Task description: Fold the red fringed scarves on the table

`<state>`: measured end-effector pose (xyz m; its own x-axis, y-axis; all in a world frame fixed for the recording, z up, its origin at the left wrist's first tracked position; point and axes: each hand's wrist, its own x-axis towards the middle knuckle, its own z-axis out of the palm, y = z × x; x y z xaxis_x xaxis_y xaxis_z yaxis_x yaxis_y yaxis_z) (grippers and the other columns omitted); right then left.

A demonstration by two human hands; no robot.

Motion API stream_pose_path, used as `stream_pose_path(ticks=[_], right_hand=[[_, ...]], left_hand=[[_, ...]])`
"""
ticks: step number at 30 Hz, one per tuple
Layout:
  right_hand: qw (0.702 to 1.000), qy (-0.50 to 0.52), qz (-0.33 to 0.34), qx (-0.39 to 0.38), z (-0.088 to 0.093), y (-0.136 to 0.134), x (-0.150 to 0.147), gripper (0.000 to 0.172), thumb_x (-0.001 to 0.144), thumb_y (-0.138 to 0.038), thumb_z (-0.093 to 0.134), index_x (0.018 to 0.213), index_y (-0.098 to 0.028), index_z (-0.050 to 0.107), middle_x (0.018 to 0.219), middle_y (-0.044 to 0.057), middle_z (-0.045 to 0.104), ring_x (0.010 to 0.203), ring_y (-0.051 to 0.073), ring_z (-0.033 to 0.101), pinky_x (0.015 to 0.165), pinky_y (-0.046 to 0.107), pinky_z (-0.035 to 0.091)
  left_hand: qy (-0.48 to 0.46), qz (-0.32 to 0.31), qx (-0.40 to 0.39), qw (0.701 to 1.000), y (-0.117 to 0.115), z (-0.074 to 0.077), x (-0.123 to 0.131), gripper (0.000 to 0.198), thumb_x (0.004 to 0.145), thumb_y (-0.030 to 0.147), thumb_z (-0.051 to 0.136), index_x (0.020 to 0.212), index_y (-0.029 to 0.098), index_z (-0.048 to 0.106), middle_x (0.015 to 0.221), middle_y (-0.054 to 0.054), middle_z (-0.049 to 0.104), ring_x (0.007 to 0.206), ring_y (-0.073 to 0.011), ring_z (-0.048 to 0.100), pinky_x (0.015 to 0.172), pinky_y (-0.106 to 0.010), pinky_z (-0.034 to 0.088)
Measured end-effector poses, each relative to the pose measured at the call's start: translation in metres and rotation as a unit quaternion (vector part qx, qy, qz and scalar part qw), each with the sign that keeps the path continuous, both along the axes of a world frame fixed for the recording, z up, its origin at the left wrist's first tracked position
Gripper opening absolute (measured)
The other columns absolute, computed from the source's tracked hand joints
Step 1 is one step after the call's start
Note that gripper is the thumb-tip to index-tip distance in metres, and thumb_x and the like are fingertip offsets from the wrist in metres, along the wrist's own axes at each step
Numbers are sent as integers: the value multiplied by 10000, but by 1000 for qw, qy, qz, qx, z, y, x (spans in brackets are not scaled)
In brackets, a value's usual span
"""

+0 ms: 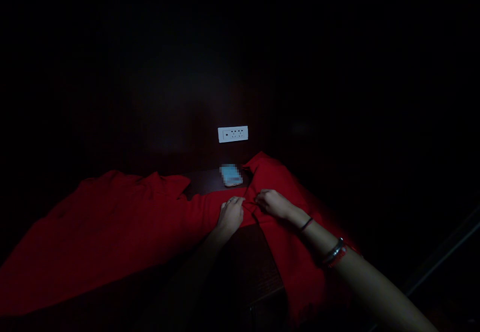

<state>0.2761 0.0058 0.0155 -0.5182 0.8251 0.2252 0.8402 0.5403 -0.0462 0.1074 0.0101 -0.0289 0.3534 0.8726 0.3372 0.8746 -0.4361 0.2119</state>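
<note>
A large red cloth (112,222) lies spread over a dark surface, reaching from the far left to the right side. My left hand (231,213) rests on the cloth near its middle, fingers curled down onto the fabric. Just to its right, my right hand (273,203) pinches a fold of the same cloth. Both hands sit close together, almost touching. A thin dark band and bangles circle my right wrist and forearm. The room is very dark, so fine finger detail is hard to see.
A light blue phone-like object (231,175) lies on the dark table top (204,182) just beyond my hands. A white wall socket plate (233,134) sits on the dark wall behind. Everything else is in darkness.
</note>
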Motion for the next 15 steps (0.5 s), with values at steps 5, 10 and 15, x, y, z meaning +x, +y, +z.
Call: stream_pose_path(ticks=[5,10,15], right_hand=[[983,25,-182,23,22,13,32,292,814,-304,342,921,-139,557,945,114,527,815,157,508,709,233,358],[922,132,-363,-11,24,47,58,529,697,-337,518,1159,-111,397,1069,171,475,890,218,514,710,275,398],[910,225,-349,-12,29,64,72,474,649,-86,476,1120,-124,446,1007,86,560,900,158,528,737,192,392]], left_hand=[[-11,1,-9,1000,1,0,0,420,752,105,329,1147,208,427,1103,-47,507,1017,-157,431,836,-302,332],[-61,-13,-3,998,4,-2,0,384,713,76,359,1044,169,530,1070,-61,539,1002,-166,455,853,-317,335],[-304,-24,-47,951,6,9,4,345,705,61,346,940,129,590,1000,-79,588,931,-140,523,847,-268,374]])
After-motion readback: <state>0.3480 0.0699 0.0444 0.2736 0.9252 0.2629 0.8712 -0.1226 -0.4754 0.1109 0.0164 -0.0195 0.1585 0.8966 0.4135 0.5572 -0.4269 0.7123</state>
